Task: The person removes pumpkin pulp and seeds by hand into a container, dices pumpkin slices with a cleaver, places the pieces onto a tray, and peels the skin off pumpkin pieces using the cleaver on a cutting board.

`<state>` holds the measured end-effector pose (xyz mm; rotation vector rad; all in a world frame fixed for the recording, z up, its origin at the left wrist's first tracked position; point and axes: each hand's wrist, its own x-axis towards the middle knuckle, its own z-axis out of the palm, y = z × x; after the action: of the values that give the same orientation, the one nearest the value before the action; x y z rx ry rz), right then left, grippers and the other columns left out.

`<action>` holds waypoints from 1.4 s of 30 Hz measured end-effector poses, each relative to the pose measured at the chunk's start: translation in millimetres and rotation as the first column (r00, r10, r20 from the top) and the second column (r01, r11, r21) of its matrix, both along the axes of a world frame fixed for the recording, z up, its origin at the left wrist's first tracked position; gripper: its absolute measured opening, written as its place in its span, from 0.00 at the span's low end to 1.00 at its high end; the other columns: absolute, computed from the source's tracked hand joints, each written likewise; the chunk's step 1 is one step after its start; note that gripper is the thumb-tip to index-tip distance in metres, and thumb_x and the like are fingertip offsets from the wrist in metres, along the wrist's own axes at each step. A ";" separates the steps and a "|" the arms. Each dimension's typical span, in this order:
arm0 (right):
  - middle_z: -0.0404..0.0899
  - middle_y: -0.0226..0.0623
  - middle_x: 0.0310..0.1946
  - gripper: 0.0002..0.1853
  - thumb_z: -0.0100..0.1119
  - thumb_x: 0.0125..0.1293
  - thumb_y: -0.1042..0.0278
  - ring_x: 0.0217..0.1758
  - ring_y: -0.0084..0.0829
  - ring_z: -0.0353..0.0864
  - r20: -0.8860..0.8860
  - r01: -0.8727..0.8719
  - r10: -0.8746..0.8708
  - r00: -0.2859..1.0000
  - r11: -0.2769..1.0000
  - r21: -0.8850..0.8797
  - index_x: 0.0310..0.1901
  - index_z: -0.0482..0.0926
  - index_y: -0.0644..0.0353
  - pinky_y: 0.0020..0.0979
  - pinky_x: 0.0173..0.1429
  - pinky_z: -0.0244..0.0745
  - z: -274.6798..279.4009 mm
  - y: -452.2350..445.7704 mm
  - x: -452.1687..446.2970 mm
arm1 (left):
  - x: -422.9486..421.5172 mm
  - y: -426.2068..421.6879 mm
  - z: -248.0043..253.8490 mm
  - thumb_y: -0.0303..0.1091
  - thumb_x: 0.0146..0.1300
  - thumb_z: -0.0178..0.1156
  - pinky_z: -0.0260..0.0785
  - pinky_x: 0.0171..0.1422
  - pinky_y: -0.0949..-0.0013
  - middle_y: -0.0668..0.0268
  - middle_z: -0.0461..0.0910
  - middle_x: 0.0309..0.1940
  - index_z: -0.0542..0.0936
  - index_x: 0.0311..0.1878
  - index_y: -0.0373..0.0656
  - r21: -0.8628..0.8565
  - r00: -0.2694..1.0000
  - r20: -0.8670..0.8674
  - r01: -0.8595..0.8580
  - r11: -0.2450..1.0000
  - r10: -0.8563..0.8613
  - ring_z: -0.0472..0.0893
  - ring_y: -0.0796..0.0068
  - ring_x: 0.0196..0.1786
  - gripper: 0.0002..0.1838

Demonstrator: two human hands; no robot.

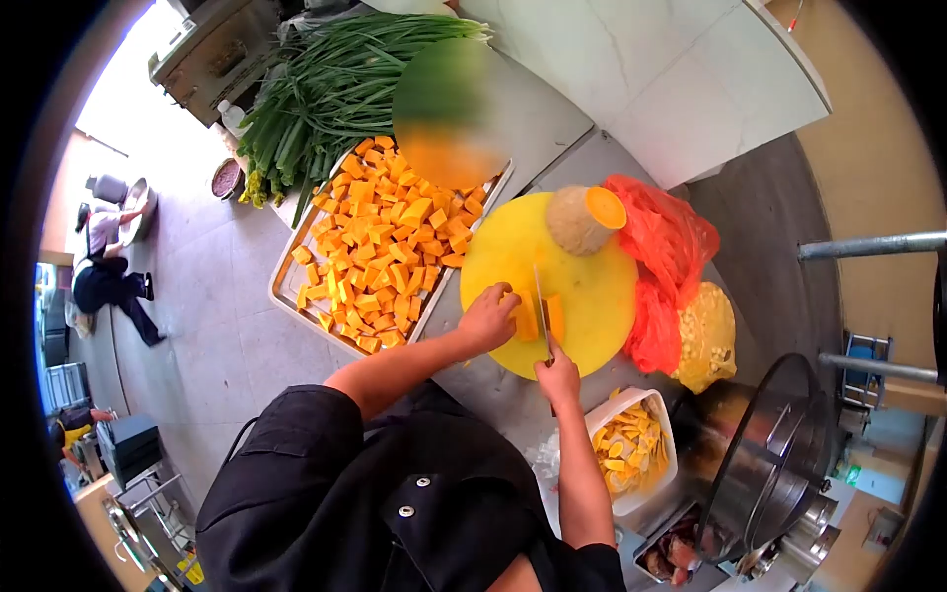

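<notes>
A round yellow cutting board [602,340] lies in front of me. My right hand [559,376] is closed around the handle of a kitchen knife [542,304], its blade down at a slab of orange pumpkin flesh. My left hand [488,318], fingers curled, presses on the left pumpkin piece [526,321]. Another narrow pumpkin piece [555,318] lies just right of the blade. At the board's far edge rests a larger tan-skinned pumpkin chunk [574,221] with an orange cut face. A metal tray [286,296] of pumpkin cubes [380,252] stands left of the board.
Long green scallions [326,89] lie beyond the tray. Red plastic bags [666,242] and a yellowish bag [706,340] sit right of the board. Nearer me are a white tub [602,409] of orange trimmings and a large metal pot [769,454]. One person [104,261] is at far left.
</notes>
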<state>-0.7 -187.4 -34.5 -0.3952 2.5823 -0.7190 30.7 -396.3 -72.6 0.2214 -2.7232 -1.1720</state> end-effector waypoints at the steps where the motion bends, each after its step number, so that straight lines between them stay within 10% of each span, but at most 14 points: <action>1: 0.86 0.48 0.33 0.21 0.58 0.62 0.73 0.31 0.47 0.86 -0.003 -0.016 0.016 1.000 1.000 -0.018 0.58 0.78 0.65 0.43 0.40 0.81 -3.2 -2.9 -4.0 | 1.8 1.4 -1.2 0.30 0.55 0.65 0.71 0.67 0.52 0.49 0.74 0.59 0.78 0.55 0.43 0.018 1.000 0.014 0.011 1.000 -0.011 0.76 0.45 0.62 0.22; 4: 0.81 0.39 0.24 0.15 0.57 0.63 0.73 0.20 0.31 0.79 0.534 0.256 -0.161 0.830 0.961 -0.108 0.52 0.79 0.65 0.36 0.28 0.77 13.9 -8.4 -20.1 | 7.4 10.7 -13.5 0.31 0.56 0.66 0.71 0.67 0.52 0.48 0.73 0.59 0.76 0.57 0.41 0.023 0.999 0.025 0.021 1.000 -0.021 0.76 0.43 0.62 0.24; 11: 0.71 0.27 0.19 0.06 0.61 0.69 0.70 0.16 0.22 0.69 0.299 0.442 -0.352 0.887 0.835 -0.328 0.43 0.77 0.63 0.27 0.20 0.65 70.2 4.9 5.2 | -11.3 67.4 -6.2 0.39 0.55 0.70 0.70 0.68 0.47 0.43 0.71 0.61 0.71 0.67 0.42 0.131 0.943 0.055 -0.333 0.934 0.329 0.75 0.39 0.62 0.36; 13: 0.71 0.26 0.19 0.07 0.63 0.70 0.69 0.15 0.21 0.67 0.229 0.465 -0.405 0.885 0.771 -0.435 0.38 0.74 0.59 0.27 0.19 0.63 7.6 50.6 15.1 | -32.9 78.8 19.3 0.46 0.58 0.68 0.70 0.68 0.45 0.38 0.68 0.68 0.66 0.73 0.43 0.195 0.918 0.364 -0.238 0.951 0.155 0.74 0.37 0.64 0.41; 14: 0.68 0.24 0.18 0.09 0.63 0.71 0.69 0.15 0.20 0.64 0.125 0.393 -0.377 0.918 0.819 -0.417 0.38 0.71 0.56 0.27 0.19 0.60 -8.5 63.0 16.1 | -40.5 92.0 -21.9 0.49 0.57 0.69 0.71 0.66 0.44 0.37 0.68 0.68 0.66 0.74 0.47 0.085 0.977 0.142 -0.174 0.981 0.161 0.75 0.38 0.64 0.42; 15: 0.65 0.23 0.18 0.09 0.63 0.71 0.69 0.15 0.20 0.63 0.433 0.659 -0.502 0.749 0.634 -0.405 0.43 0.71 0.56 0.26 0.18 0.59 14.7 56.2 24.7 | -45.1 96.9 -7.5 0.49 0.54 0.71 0.73 0.64 0.43 0.37 0.70 0.67 0.68 0.73 0.48 0.001 0.966 0.207 -0.157 0.988 0.153 0.77 0.42 0.64 0.43; 17: 0.65 0.24 0.19 0.09 0.63 0.72 0.68 0.15 0.20 0.62 0.449 0.740 -0.593 0.668 0.591 -0.321 0.47 0.72 0.56 0.26 0.16 0.58 33.1 57.0 37.8 | -54.8 90.0 43.0 0.46 0.52 0.72 0.70 0.66 0.41 0.39 0.70 0.68 0.69 0.72 0.46 0.013 0.900 0.418 -0.139 0.990 0.120 0.75 0.40 0.65 0.43; 20: 0.68 0.29 0.19 0.08 0.58 0.73 0.70 0.14 0.22 0.64 0.303 0.663 -0.591 0.748 0.686 -0.298 0.39 0.69 0.60 0.28 0.16 0.61 1.6 96.9 44.8 | -61.0 138.7 -44.5 0.45 0.51 0.72 0.65 0.69 0.49 0.46 0.67 0.71 0.69 0.72 0.49 -0.246 0.983 -0.033 -0.181 0.952 0.179 0.70 0.49 0.70 0.43; 29: 0.71 0.31 0.19 0.08 0.57 0.74 0.68 0.14 0.25 0.66 0.155 0.469 -0.447 0.881 0.867 -0.166 0.43 0.75 0.65 0.32 0.21 0.65 19.7 83.2 39.1 | -56.3 26.0 -10.7 0.46 0.55 0.68 0.67 0.65 0.48 0.54 0.74 0.60 0.78 0.56 0.50 -0.417 0.709 0.122 0.671 0.613 -0.694 0.73 0.50 0.62 0.26; 32: 0.64 0.25 0.17 0.07 0.59 0.75 0.65 0.12 0.19 0.60 0.293 0.448 -0.368 0.883 0.848 -0.283 0.48 0.75 0.58 0.27 0.15 0.54 -27.3 88.2 36.5 | -54.0 39.0 -85.9 0.47 0.64 0.63 0.71 0.64 0.48 0.55 0.80 0.56 0.80 0.55 0.49 -0.337 0.842 -0.269 0.373 0.865 -0.468 0.78 0.51 0.61 0.19; 33: 0.73 0.35 0.22 0.09 0.57 0.76 0.65 0.17 0.28 0.70 0.314 0.431 -0.349 0.883 0.868 -0.247 0.49 0.77 0.61 0.34 0.21 0.66 -23.5 81.8 39.0 | -47.2 35.3 -72.6 0.48 0.62 0.65 0.72 0.62 0.49 0.53 0.81 0.54 0.81 0.53 0.47 -0.115 0.930 -0.038 0.359 0.926 -0.366 0.79 0.50 0.59 0.21; 34: 0.81 0.45 0.31 0.13 0.57 0.76 0.63 0.29 0.41 0.80 -0.138 0.134 -0.160 0.977 0.974 -0.183 0.53 0.77 0.64 0.43 0.37 0.76 -21.1 80.6 45.8 | -39.9 37.7 -61.5 0.48 0.59 0.68 0.73 0.62 0.50 0.52 0.82 0.52 0.82 0.51 0.44 -0.047 0.967 0.034 0.255 0.966 -0.254 0.80 0.49 0.56 0.22; 35: 0.83 0.55 0.42 0.16 0.56 0.75 0.61 0.42 0.55 0.82 0.029 0.248 -0.246 0.969 0.955 -0.162 0.55 0.75 0.66 0.48 0.51 0.76 -16.2 75.1 45.9 | -36.7 31.1 -40.5 0.46 0.55 0.70 0.73 0.62 0.50 0.52 0.82 0.51 0.83 0.49 0.41 -0.054 0.968 0.142 0.215 0.975 -0.205 0.80 0.49 0.57 0.23; 42: 0.82 0.67 0.39 0.17 0.55 0.72 0.67 0.45 0.68 0.81 -0.055 0.191 -0.193 0.980 0.981 -0.035 0.58 0.70 0.65 0.61 0.48 0.74 8.4 23.2 51.1 | -15.1 20.9 -16.3 0.36 0.49 0.73 0.68 0.72 0.53 0.52 0.75 0.62 0.76 0.59 0.38 -0.101 0.976 -0.091 0.188 0.977 -0.197 0.73 0.47 0.65 0.32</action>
<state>50.4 -164.3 -26.1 -0.1790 2.6936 -0.8238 15.6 -375.4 -89.0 -0.1134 -2.7492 -1.0679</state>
